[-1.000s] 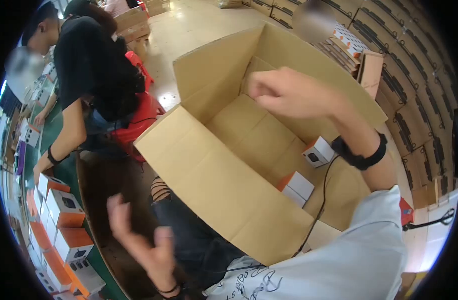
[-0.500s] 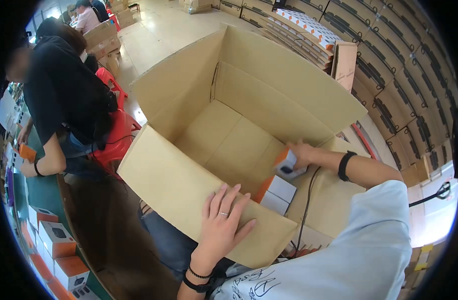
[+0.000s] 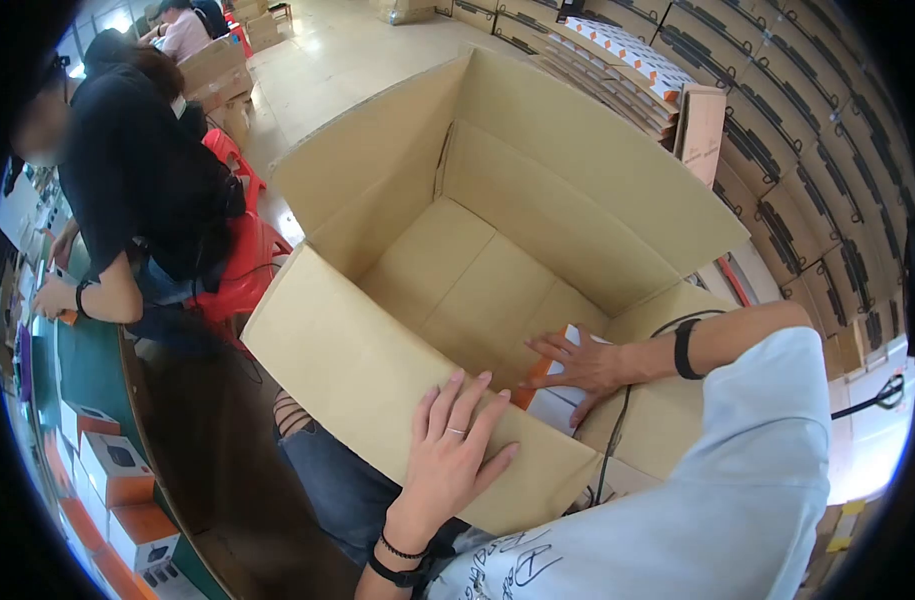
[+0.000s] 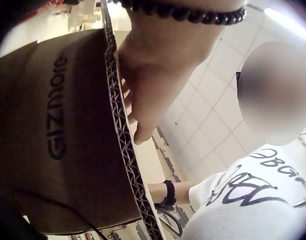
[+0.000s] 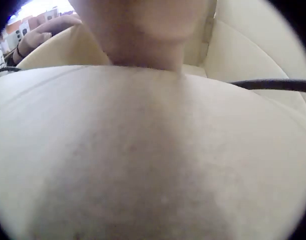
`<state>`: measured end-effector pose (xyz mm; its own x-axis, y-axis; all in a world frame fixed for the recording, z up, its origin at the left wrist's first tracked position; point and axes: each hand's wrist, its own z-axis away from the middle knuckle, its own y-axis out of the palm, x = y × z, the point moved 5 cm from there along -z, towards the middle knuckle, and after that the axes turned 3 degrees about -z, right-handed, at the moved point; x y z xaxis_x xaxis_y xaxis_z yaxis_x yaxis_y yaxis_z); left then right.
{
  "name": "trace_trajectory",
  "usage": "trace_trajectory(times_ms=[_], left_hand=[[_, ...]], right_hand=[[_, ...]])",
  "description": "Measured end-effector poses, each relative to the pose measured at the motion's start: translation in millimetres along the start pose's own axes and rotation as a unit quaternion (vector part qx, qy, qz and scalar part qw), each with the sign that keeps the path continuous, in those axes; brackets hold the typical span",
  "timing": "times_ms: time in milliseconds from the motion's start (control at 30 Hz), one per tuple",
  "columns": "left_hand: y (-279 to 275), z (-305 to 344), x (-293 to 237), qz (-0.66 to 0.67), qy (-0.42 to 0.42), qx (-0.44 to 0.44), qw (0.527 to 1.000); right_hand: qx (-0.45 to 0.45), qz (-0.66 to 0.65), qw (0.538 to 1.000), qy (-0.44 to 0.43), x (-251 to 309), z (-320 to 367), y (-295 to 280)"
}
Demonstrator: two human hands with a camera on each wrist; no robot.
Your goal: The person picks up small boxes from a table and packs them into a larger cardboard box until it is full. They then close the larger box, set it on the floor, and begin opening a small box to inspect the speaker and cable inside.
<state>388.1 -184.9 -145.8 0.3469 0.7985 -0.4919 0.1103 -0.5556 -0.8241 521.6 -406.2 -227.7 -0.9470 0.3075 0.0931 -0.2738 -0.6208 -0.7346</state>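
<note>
A large open cardboard carton [image 3: 517, 290] fills the middle of the head view, its flaps folded outward. Down in its near right corner, small white and orange boxes [image 3: 555, 408] stand together. My right hand [image 3: 589, 368] lies across their tops with fingers spread, covering part of them. On the near flap [image 3: 347, 330] rests my left hand [image 3: 449, 450], fingers straight and a ring on one. From the left wrist view, that hand [image 4: 158, 95] is behind the flap's corrugated edge, and the carton's outer side carries printed lettering [image 4: 58, 107].
Several more white and orange boxes [image 3: 117, 465] are stacked on the green table [image 3: 87, 365] at left. A person in black [image 3: 142, 170] sits there on a red stool [image 3: 242, 260]. A black cable [image 3: 617, 425] runs over the carton's right flap. Stacked cartons [image 3: 797, 150] line the right.
My left hand has come from the left onto the near flap. My right hand went down into the carton, set a small box beside the others, and now lies spread over them.
</note>
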Motion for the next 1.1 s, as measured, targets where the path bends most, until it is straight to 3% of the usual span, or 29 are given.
trace_trajectory(times_ms=[200,400,600,667,767,800,867,900,967,1000,1067,1100], left_hand=[[2.6,-1.2,3.2,0.008,0.002,-0.017,1.0],[1.3,-1.4,1.5,0.004,0.007,-0.011,1.0],[3.6,-0.3,3.0,-0.001,0.002,-0.016,1.0],[3.6,0.1,3.6,-0.007,0.004,-0.019,1.0],[4.0,0.7,2.6,-0.01,0.006,-0.024,1.0],[4.7,1.6,2.6,-0.005,0.003,-0.023,1.0],[5.9,2.4,4.5,-0.003,-0.002,-0.025,1.0],[6.9,3.0,4.5,-0.006,0.001,-0.027,1.0],[7.6,4.2,4.8,-0.007,-0.002,-0.028,1.0],[7.5,3.3,5.3,0.0,0.0,-0.027,1.0],[6.6,3.5,5.4,0.008,0.003,-0.027,1.0],[6.5,3.1,5.2,0.006,0.002,-0.022,1.0]], right_hand=[[0.017,0.039,0.999,-0.027,-21.1,-18.7,-6.8],[0.03,-0.055,0.997,-0.04,-31.9,-35.2,-10.2],[0.127,-0.091,0.987,-0.029,-57.3,-81.7,-29.7],[0.197,-0.156,0.967,-0.035,-75.6,-115.8,-31.9],[0.193,-0.257,0.947,0.024,-97.3,-150.6,-55.4],[0.189,-0.253,0.949,0.022,-99.4,-153.3,-60.4],[0.025,-0.46,0.883,0.093,-114.3,-159.7,-77.4],[0.027,-0.456,0.885,0.09,-118.6,-160.9,-81.5],[-0.13,-0.403,0.891,0.162,-141.2,-155.9,-95.2],[-0.128,-0.402,0.892,0.161,-138.6,-149.4,-86.2],[-0.124,-0.228,0.935,0.243,-121.3,-128.5,-61.8],[-0.124,-0.225,0.935,0.244,-103.6,-123.6,-54.3]])
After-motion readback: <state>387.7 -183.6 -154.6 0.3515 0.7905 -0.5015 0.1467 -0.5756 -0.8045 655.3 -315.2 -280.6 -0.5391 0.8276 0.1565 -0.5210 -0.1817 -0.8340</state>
